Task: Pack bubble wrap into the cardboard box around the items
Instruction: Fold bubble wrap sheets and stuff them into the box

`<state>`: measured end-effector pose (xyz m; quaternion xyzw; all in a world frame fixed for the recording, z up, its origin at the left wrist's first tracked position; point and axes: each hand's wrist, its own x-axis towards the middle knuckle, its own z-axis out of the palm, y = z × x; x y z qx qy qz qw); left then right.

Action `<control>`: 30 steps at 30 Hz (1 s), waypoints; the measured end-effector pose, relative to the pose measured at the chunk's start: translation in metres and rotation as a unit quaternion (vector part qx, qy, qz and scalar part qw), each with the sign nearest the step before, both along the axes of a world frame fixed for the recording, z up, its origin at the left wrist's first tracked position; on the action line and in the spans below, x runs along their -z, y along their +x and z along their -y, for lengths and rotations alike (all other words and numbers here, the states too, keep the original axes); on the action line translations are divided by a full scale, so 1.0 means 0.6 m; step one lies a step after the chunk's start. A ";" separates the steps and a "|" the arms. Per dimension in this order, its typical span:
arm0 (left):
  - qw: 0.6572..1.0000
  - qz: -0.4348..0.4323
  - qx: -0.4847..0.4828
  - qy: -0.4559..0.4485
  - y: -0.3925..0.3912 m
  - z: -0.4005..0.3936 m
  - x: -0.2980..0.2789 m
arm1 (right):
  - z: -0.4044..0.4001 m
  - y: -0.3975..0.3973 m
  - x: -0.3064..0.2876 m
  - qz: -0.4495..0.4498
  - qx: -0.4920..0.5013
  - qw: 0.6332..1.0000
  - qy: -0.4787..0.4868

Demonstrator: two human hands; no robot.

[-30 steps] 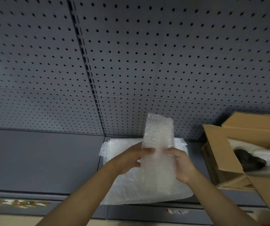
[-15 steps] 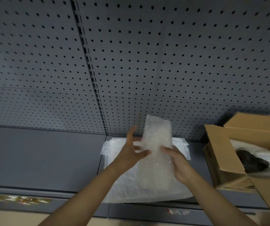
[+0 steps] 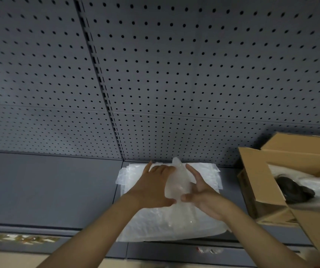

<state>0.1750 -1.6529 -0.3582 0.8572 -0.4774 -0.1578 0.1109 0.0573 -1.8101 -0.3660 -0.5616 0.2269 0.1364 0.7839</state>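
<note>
Over the stack of plastic sheets (image 3: 145, 225) on the grey shelf (image 3: 48, 186), the left hand (image 3: 155, 187) and right hand (image 3: 199, 194) each curl their grip around a crumpled piece of bubble wrap (image 3: 177, 182), left of the open cardboard box (image 3: 267, 182) holding a dark item (image 3: 292, 189).

No text, label, brand or number can be read anywhere; the strip on the shelf edge (image 3: 22, 238) at lower left carries yellowish marks too blurred to make out, and the cardboard box (image 3: 259, 182) shows no legible print.
</note>
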 end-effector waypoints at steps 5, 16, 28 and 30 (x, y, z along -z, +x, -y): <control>0.997 -0.075 -0.032 -0.010 -0.004 0.000 -0.013 | 0.009 -0.001 -0.018 0.019 -0.070 0.993 -0.092; 0.980 -0.154 -0.053 -0.110 0.004 0.011 -0.055 | 0.002 -0.037 -0.039 0.133 -0.034 0.900 -0.414; 0.977 -0.064 0.062 -0.192 -0.101 0.223 -0.137 | 0.207 -0.233 -0.132 0.173 0.163 0.789 -0.567; 0.983 -0.010 0.079 -0.167 -0.135 0.275 -0.133 | 0.284 -0.301 -0.144 0.140 0.181 0.750 -0.620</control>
